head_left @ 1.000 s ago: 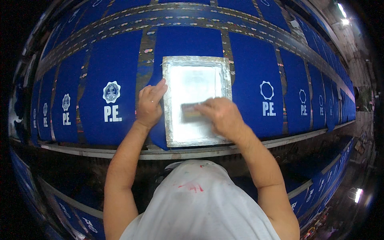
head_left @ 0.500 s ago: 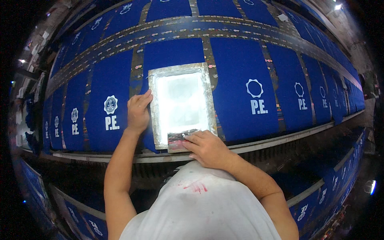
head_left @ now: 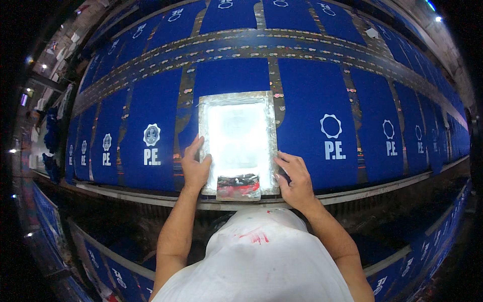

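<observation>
Left hand (head_left: 196, 163) touching frame's (head_left: 236, 95) left side; right hand (head_left: 296, 178) touching its right. Scraper (head_left: 239, 192) is lying at near end. Blue cloth (head_left: 231, 75) is showing beyond; printed cloths (head_left: 153, 103) are flanking.

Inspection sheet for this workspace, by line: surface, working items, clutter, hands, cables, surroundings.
Surface: long table bearing rows of blue fabric pieces, several with white prints.
Working items: framed screen over one fabric piece; red-stained squeegee resting across its near edge, no hand on it.
Clutter: small white scrap, far right; kind unclear.
Hands: left hand at the screen's left edge, right hand at its right edge; grip firmness cannot be told.
Cables: nothing seen.
Surroundings: lit lamp, upper right; dim, blurred background.
</observation>
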`<state>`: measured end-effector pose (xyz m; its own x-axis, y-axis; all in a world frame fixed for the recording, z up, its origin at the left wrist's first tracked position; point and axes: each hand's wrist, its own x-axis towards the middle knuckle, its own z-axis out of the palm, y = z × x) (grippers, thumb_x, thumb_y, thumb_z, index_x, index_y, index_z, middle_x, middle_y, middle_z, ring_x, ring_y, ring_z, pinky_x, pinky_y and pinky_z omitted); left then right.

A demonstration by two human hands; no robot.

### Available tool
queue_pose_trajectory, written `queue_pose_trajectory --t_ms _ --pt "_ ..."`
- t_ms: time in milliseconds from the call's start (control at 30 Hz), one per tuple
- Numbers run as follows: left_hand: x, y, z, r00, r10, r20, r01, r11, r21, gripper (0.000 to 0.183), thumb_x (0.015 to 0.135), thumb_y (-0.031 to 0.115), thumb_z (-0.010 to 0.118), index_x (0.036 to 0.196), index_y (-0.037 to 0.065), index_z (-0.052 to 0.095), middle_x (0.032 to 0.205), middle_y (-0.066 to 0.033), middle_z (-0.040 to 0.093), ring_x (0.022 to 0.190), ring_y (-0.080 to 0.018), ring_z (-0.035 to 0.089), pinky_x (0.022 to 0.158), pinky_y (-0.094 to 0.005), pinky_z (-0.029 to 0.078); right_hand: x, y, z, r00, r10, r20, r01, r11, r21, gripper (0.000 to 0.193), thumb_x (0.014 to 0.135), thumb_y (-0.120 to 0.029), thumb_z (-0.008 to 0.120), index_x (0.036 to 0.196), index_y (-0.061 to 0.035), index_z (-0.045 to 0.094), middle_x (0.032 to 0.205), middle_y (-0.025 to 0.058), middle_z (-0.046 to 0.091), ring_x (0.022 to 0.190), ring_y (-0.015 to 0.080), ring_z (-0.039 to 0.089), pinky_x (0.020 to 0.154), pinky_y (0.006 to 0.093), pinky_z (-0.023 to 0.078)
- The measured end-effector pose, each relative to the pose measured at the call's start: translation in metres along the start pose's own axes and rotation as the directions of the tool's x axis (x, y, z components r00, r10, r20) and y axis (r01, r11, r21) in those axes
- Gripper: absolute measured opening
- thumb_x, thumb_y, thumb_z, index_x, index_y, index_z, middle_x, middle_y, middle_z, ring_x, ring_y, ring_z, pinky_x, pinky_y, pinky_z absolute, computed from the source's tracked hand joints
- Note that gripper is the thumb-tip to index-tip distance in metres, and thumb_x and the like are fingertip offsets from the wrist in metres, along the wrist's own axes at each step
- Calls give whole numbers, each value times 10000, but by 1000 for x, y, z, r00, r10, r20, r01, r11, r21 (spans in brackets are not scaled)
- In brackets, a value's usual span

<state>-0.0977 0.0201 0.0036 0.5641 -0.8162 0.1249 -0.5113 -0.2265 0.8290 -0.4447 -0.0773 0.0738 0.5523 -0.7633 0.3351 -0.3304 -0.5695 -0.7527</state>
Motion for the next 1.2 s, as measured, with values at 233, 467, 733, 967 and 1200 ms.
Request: queue_pose_trajectory --t_ms 233,467,733,967,1200 --pt "-4 -7 5 999 32 -26 -35 992 -125 437 887 -62 789 1308 28 862 1693 -268 653 1438 -336 650 1252 -442 510 1 2 17 980 197 13 -196 979 -62 718 930 33 810 1620 45 611 1602 276 661 1493 437 625 1238 512 533" --pt "-8 11 -5 951 288 -116 -301 946 -123 242 872 -126 797 1065 13 839 1676 -304 659 1390 -381 670 1174 -462 534 -4 12 34 810 585 38 -554 742 378 679 1042 16 747 1685 90 543 1602 260 675 1432 298 700 1205 424 573" --pt "-11 26 -14 916 376 -141 -382 924 -14 251 889 -142 781 1072 24 824 1688 -284 660 1457 -356 663 1240 -473 486 -8 20 22 756 590 283 -626 526 576 725 1085 -44 768 1748 50 492 1514 208 759 1319 236 746 1150 392 591" --pt "-23 66 33 987 49 -152 -107 910 -401 289 890 -172 773 1130 -15 806 1732 -272 615 1489 -274 638 1215 -400 528 -29 42 -30 836 505 216 -495 521 696 768 1108 -62 762 1788 44 420 1710 247 593 1475 267 644 1261 438 522" --pt "-45 140 183 992 43 -120 -105 813 -573 292 889 -158 791 1120 18 814 1725 -252 632 1342 -230 694 1102 -367 585 -64 124 -137 854 521 -6 -362 601 713 719 1095 -7 721 1744 120 439 1743 205 543 1599 283 556 1369 444 406"
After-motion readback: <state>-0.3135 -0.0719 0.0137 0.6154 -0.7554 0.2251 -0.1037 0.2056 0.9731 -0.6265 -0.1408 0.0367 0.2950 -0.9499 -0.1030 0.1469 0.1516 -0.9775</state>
